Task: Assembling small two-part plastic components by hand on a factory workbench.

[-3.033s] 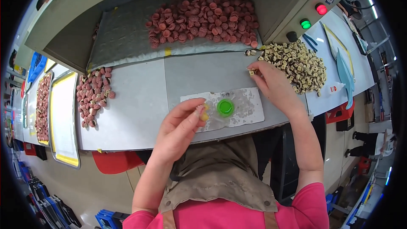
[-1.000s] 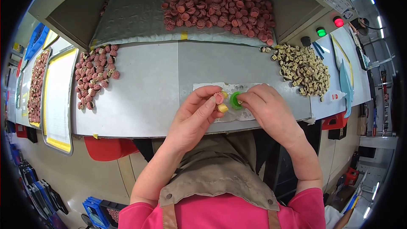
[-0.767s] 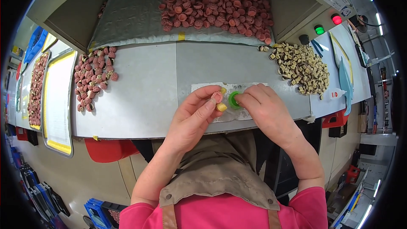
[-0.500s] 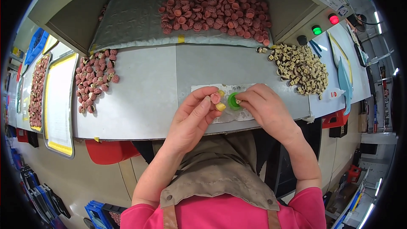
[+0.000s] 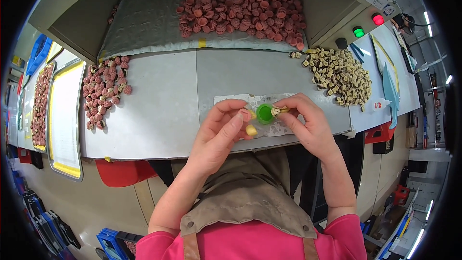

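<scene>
My left hand (image 5: 216,139) pinches a pink raspberry-shaped cup (image 5: 246,114) between thumb and fingers. Yellow covers sit on some of its fingertips. My right hand (image 5: 310,127) grips a small cream-and-dark piece (image 5: 275,111), held up by its fingertips. Between the hands is a round green pot (image 5: 264,114), close to both sets of fingertips; what it contains cannot be made out. A stained white sheet (image 5: 224,98) lies under the pot and hands on the grey worktable (image 5: 159,110).
Pink hollow cups (image 5: 240,14) heap on a grey cloth under the hood. Cream-and-dark pieces (image 5: 339,77) pile up at right, near a white bottle (image 5: 381,105). Filled raspberry shapes (image 5: 103,91) lie at left beside a yellow-edged tray (image 5: 66,120). A red stool (image 5: 122,173) stands below.
My right hand has turned, bringing the cream-and-dark piece up into sight beside the green pot. My left hand has tilted the pink cup slightly. The whole view has shifted a little.
</scene>
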`<state>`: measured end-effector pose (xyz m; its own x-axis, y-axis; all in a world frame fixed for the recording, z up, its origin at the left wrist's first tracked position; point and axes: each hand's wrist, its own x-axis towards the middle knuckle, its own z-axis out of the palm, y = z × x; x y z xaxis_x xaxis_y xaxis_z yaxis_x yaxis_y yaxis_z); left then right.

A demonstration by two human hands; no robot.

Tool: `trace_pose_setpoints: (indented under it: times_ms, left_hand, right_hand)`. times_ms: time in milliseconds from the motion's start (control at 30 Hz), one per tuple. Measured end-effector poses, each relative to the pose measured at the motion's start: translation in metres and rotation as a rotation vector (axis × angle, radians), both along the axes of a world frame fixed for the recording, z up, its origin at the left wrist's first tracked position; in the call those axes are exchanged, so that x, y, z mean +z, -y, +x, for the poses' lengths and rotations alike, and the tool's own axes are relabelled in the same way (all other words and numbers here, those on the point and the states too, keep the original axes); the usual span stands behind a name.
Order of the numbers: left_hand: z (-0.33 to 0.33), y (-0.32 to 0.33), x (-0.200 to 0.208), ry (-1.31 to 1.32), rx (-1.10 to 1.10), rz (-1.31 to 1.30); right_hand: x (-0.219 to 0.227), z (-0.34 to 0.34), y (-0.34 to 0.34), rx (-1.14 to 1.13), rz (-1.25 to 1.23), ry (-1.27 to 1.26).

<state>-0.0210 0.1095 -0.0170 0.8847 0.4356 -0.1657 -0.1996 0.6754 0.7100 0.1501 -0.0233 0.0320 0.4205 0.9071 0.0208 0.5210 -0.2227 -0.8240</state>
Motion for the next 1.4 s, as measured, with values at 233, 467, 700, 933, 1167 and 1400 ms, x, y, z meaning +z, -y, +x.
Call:
trace_pose_setpoints:
  times_ms: [233, 467, 700, 933, 1167, 1400]
  left_hand:
    - [0.000, -0.002, 0.003, -0.046, -0.029, 0.033]
    - [0.000, -0.004, -0.001, -0.019, -0.026, 0.002]
    - [0.000, -0.007, -0.003, -0.019, -0.052, -0.058]
    - [0.001, -0.007, -0.006, 0.023, -0.063, -0.043]
    - [0.001, -0.010, -0.008, 0.043, -0.104, -0.051]
    - [0.001, 0.008, -0.006, 0.039, 0.122, 0.234]
  right_hand:
    - [-0.004, -0.001, -0.006, 0.102, 0.071, 0.361]
    - [-0.010, -0.003, -0.010, 0.174, 0.046, 0.532]
    - [0.004, -0.008, -0.010, 0.058, 0.057, 0.205]
    - [0.012, -0.023, -0.029, 0.160, 0.244, 0.165]
    - [0.011, -0.028, -0.035, 0.230, 0.301, 0.415]
    - [-0.003, -0.038, -0.030, 0.090, 0.301, 0.267]
